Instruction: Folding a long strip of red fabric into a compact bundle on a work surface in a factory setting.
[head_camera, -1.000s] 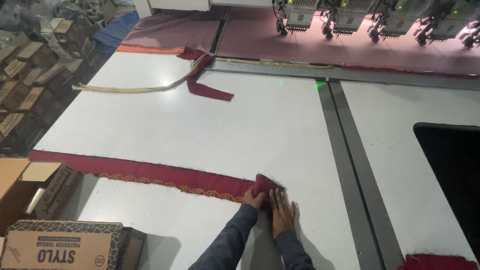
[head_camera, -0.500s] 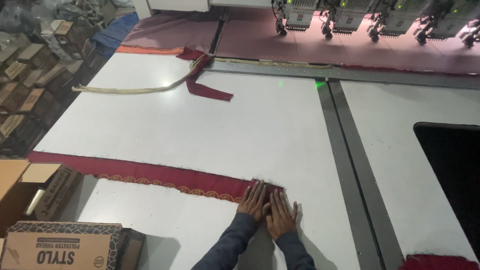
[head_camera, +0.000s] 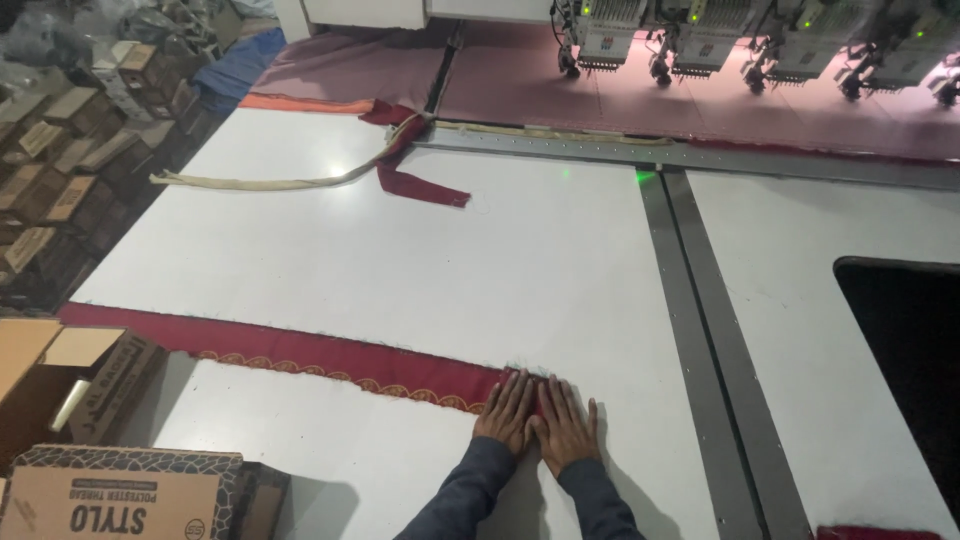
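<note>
A long dark red fabric strip (head_camera: 300, 352) with a gold embroidered lower edge lies across the white table (head_camera: 450, 260), running from the left edge to near the middle front. My left hand (head_camera: 508, 412) and my right hand (head_camera: 564, 424) lie flat side by side, fingers spread, pressing down on the strip's right end. Both sleeves are dark blue-grey. The end of the strip is mostly hidden under my palms.
Another dark red fabric piece (head_camera: 415, 180) and a cream band (head_camera: 270, 183) lie at the far left. A row of embroidery machine heads (head_camera: 760, 45) stands over pink cloth at the back. Cardboard boxes (head_camera: 110, 490) sit at the near left. A dark opening (head_camera: 905, 360) is at right.
The folded-up end of the red strip has been laid flat; my hands went from pinching it to pressing flat on it with spread fingers.
</note>
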